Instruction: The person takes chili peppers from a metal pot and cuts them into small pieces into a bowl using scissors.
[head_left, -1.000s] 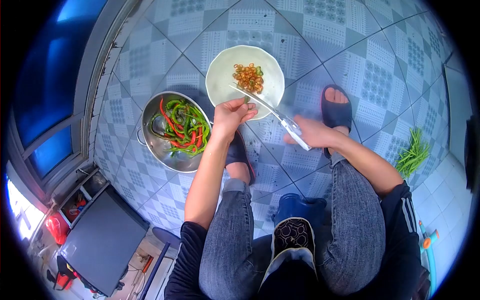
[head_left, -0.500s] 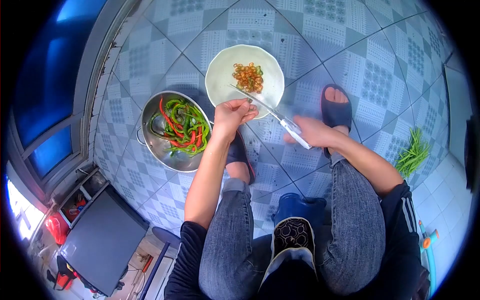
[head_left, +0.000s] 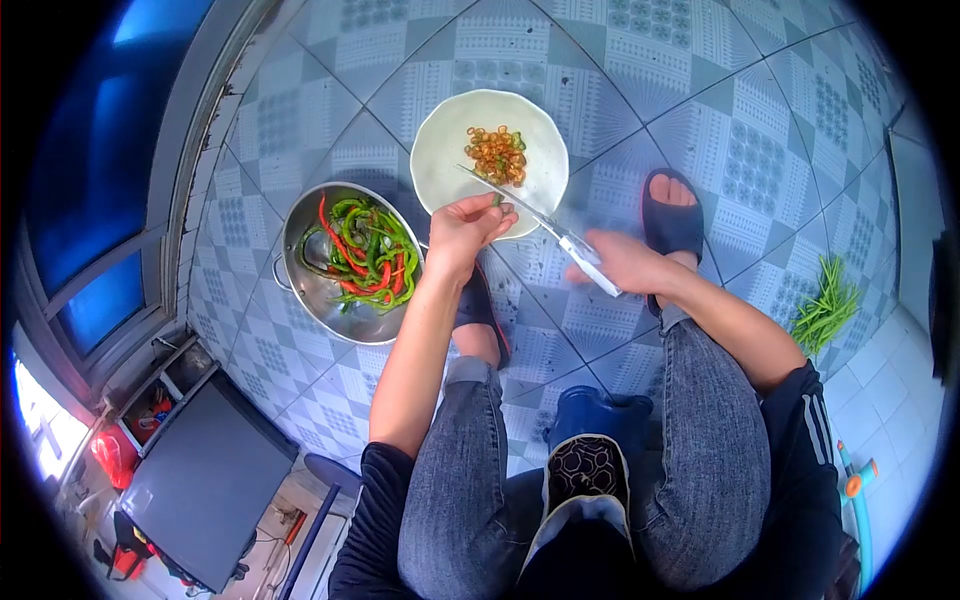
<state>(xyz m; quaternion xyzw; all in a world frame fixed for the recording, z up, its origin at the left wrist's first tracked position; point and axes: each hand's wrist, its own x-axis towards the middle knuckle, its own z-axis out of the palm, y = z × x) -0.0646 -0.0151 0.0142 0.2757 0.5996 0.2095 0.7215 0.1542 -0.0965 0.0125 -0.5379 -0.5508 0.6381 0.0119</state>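
My left hand [head_left: 464, 232] is pinched over the near edge of a white plate [head_left: 440, 130]. A small green piece of chili pepper [head_left: 497, 200] shows at its fingertips. On the plate lies a pile of cut chili rings [head_left: 495, 156], mostly orange-red with some green. My right hand [head_left: 628, 263] grips a pair of scissors [head_left: 572, 244] with white handles; the blades point up-left across the plate, just beside my left fingertips. Left of my left arm, a steel pan [head_left: 310, 290] holds whole red and green chili peppers [head_left: 375, 262].
All this rests on a patterned tile floor [head_left: 500, 50]. A bunch of green stalks [head_left: 828, 305] lies at the right. My slippered feet flank the work area, with one slipper [head_left: 672, 215] right of the plate. A dark-topped cabinet [head_left: 205, 480] stands at lower left.
My left fingers have shifted slightly, and the green chili piece shows more clearly between them. The scissors have barely moved. Plate and pan are unchanged.
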